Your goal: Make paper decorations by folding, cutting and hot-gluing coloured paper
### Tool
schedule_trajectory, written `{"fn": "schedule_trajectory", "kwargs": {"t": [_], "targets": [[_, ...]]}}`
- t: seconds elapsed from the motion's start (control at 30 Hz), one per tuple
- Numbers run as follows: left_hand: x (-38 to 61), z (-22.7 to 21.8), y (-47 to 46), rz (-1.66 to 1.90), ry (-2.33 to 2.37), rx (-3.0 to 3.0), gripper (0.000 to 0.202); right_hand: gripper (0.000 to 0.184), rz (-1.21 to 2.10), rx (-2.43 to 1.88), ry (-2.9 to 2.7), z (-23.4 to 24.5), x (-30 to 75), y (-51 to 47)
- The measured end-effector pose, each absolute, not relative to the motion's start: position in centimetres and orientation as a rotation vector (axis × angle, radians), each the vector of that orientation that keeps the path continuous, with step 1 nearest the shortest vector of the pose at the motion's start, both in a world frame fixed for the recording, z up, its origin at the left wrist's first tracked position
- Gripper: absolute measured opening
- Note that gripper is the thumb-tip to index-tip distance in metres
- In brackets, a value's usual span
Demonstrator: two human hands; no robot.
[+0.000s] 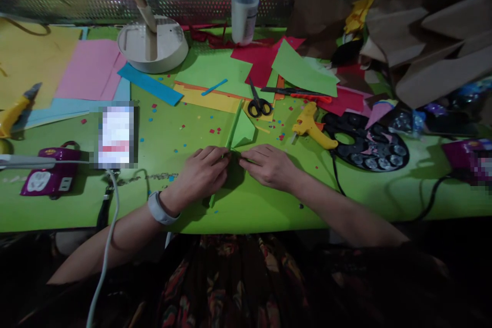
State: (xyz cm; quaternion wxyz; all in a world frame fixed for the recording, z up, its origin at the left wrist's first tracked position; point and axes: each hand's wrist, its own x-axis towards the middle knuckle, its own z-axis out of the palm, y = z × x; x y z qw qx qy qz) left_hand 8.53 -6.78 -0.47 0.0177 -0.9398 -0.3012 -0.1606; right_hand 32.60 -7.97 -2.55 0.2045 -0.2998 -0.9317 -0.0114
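Note:
A green sheet of paper (241, 130), partly rolled into a long narrow strip, lies on the green table (269, 205) in front of me. My left hand (203, 173), with a white band at the wrist, presses on the roll with curled fingers. My right hand (267, 164) pinches the paper's folded edge right beside it. The two hands almost touch over the roll. Part of the strip runs out from under my left hand toward the table's front edge.
Black scissors (258, 105) and a yellow glue gun (310, 125) lie just beyond the hands. A black paint palette (369, 146), coloured paper sheets (92, 69), a lamp base (154, 46), a bottle (245, 10), a phone (115, 136) and a purple device (49, 177) surround them.

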Motion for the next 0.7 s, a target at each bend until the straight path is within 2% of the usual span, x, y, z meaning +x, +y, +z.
{"fn": "schedule_trajectory", "kwargs": {"t": [0.43,0.53,0.63,0.7], "targets": [[8.56,-0.33,-6.80,-0.478,-0.893,-2.938,0.029,0.025,-0.150,-0.918,-2.482,-2.43,32.19,-8.22],[8.53,-0.32,-6.81,-0.465,-0.885,-2.931,0.029,0.026,-0.144,-1.059,-2.425,-2.50,32.06,-8.46],[8.52,-0.33,-6.82,-0.465,-0.887,-2.934,0.030,0.035,-0.066,-1.258,-2.345,-2.50,31.82,-8.61],[8.51,-0.34,-6.83,-0.471,-0.891,-2.935,0.029,0.031,-0.026,-1.314,-2.325,-2.49,31.67,-8.61]]}}
